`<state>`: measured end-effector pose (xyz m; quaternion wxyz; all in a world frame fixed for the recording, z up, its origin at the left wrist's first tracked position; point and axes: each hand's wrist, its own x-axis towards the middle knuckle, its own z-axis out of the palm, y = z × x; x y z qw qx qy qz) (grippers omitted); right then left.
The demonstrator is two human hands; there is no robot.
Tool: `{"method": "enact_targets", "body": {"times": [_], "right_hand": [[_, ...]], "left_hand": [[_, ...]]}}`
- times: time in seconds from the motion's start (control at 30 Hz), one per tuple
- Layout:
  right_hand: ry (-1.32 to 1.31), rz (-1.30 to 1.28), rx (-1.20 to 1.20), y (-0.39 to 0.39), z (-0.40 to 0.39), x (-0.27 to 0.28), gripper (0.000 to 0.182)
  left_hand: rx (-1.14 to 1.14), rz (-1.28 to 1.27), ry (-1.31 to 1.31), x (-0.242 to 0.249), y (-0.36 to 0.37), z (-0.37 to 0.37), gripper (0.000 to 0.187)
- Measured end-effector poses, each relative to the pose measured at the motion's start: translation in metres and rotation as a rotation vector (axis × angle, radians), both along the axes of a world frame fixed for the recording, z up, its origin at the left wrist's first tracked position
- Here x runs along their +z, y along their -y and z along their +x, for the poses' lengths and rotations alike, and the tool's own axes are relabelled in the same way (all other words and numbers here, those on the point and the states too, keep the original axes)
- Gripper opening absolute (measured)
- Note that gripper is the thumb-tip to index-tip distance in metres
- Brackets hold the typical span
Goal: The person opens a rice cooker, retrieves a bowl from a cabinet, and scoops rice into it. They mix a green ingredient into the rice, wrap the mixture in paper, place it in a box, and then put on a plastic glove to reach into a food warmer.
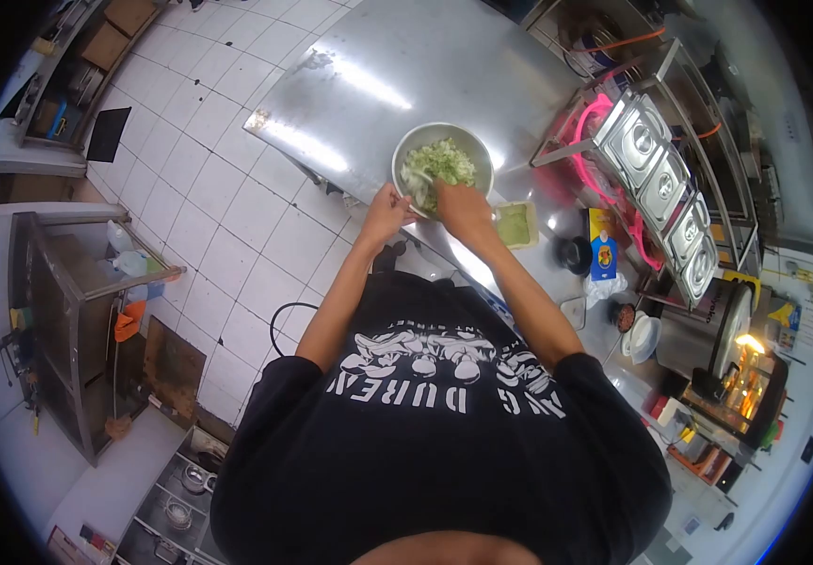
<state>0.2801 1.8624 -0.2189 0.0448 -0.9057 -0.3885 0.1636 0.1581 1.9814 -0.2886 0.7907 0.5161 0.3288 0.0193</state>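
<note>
On the steel table (369,52) stands a round metal bowl (487,155) holding chopped light-green vegetables (453,160). My left hand (386,216) is closed on the bowl's near-left rim, with the thumb and fingers at its edge. My right hand (463,209) reaches over the near rim, fingers closed and pointing down into the vegetables. From its fingertips a pale, shiny spoon (419,176) slants to the left inside the bowl; its handle is mostly hidden by the hand. Close to the right wrist sits a shallow tray (531,241) of smooth green paste.
Lidded steel food pans (646,141) stand in a rack at the right, beside pink handles. Nearer are a blue-and-yellow packet (602,247), a black container (573,254) and stacked white dishes (643,337). A metal shelf unit (72,320) stands left, across the tiled floor.
</note>
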Motion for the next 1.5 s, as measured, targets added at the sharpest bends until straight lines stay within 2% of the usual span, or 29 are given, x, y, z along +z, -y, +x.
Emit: {"method": "enact_targets", "body": {"times": [0.07, 0.17, 0.2, 0.3, 0.33, 0.43, 0.5, 0.57, 0.6, 0.63, 0.7, 0.83, 0.9, 0.97, 1.0, 1.03, 1.1, 1.17, 1.23, 1.3, 1.37, 1.4, 1.43, 1.5], "right_hand": [[-0.077, -0.048, -0.007, -0.005, 0.006, 0.035, 0.02], [-0.037, 0.008, -0.067, -0.012, 0.012, 0.008, 0.021], [-0.034, 0.019, 0.042, -0.012, 0.002, 0.004, 0.024], [-0.1, 0.109, -0.091, 0.0, -0.017, 0.035, 0.027], [-0.128, 0.008, -0.054, -0.001, -0.023, 0.028, 0.032], [-0.093, 0.018, -0.12, 0.006, 0.014, -0.001, 0.03], [-0.073, 0.01, -0.143, 0.005, 0.017, 0.022, 0.026], [-0.062, -0.049, -0.076, -0.004, 0.008, 0.04, 0.026], [-0.045, -0.089, 0.031, -0.004, -0.003, 0.019, 0.026], [-0.05, -0.092, 0.022, 0.003, -0.001, 0.005, 0.026], [-0.041, 0.013, -0.048, -0.001, 0.013, 0.006, 0.025], [0.067, 0.045, -0.166, -0.004, 0.018, 0.026, 0.021], [0.071, 0.003, -0.166, 0.002, 0.011, 0.001, 0.021], [0.016, -0.113, 0.039, 0.005, 0.005, 0.001, 0.021], [-0.011, -0.029, 0.038, 0.007, 0.01, 0.012, 0.02], [-0.016, -0.035, 0.032, 0.008, 0.014, 0.016, 0.02], [0.076, 0.053, -0.166, -0.001, 0.031, 0.015, 0.021], [0.048, 0.043, -0.175, -0.002, 0.019, -0.004, 0.021], [0.034, -0.096, 0.065, 0.003, 0.006, -0.005, 0.021], [-0.018, -0.055, 0.063, 0.003, 0.008, 0.02, 0.019], [0.047, 0.001, -0.166, -0.002, 0.019, 0.021, 0.017], [0.037, 0.004, -0.039, 0.005, 0.015, 0.006, 0.016], [0.042, -0.043, -0.018, 0.005, 0.007, -0.012, 0.016], [-0.007, -0.066, 0.033, 0.004, 0.001, 0.015, 0.016]], "left_hand": [[0.002, -0.008, 0.009, 0.001, 0.0, -0.003, 0.011], [-0.04, -0.014, 0.011, 0.005, 0.003, -0.002, 0.013], [-0.065, -0.002, 0.005, 0.006, 0.0, 0.0, 0.014], [-0.09, 0.054, 0.002, -0.004, -0.002, -0.004, 0.014], [-0.088, 0.047, 0.015, -0.017, -0.002, -0.005, 0.015], [-0.065, 0.015, 0.015, 0.004, 0.006, -0.006, 0.016], [-0.057, 0.026, 0.018, 0.002, 0.011, -0.01, 0.017], [-0.016, -0.036, -0.01, 0.005, 0.007, -0.002, 0.009], [-0.021, -0.041, -0.015, 0.001, 0.009, -0.004, 0.009], [-0.02, -0.025, 0.003, -0.002, 0.009, -0.005, 0.01], [-0.003, -0.003, 0.026, 0.0, 0.007, -0.003, 0.01], [-0.008, -0.009, 0.033, 0.002, 0.013, 0.001, 0.011], [-0.014, -0.023, 0.012, -0.002, 0.019, -0.004, 0.012], [0.038, -0.03, 0.031, -0.004, 0.021, -0.001, 0.011], [0.04, -0.03, 0.033, -0.004, 0.019, -0.001, 0.011], [0.021, -0.022, 0.019, -0.005, 0.02, -0.004, 0.011], [0.004, -0.008, 0.007, 0.0, 0.019, -0.004, 0.01], [0.023, -0.05, 0.073, 0.01, 0.017, -0.001, 0.011], [0.022, -0.038, 0.055, 0.005, 0.015, 0.002, 0.011], [0.024, -0.051, 0.004, -0.004, 0.018, -0.006, 0.011], [0.025, -0.025, 0.029, -0.008, 0.018, -0.005, 0.011], [0.02, -0.019, 0.033, -0.009, 0.02, -0.006, 0.011], [0.034, -0.018, 0.025, -0.008, 0.022, -0.005, 0.01], [0.069, -0.019, 0.029, -0.003, 0.017, 0.002, 0.009]]}}
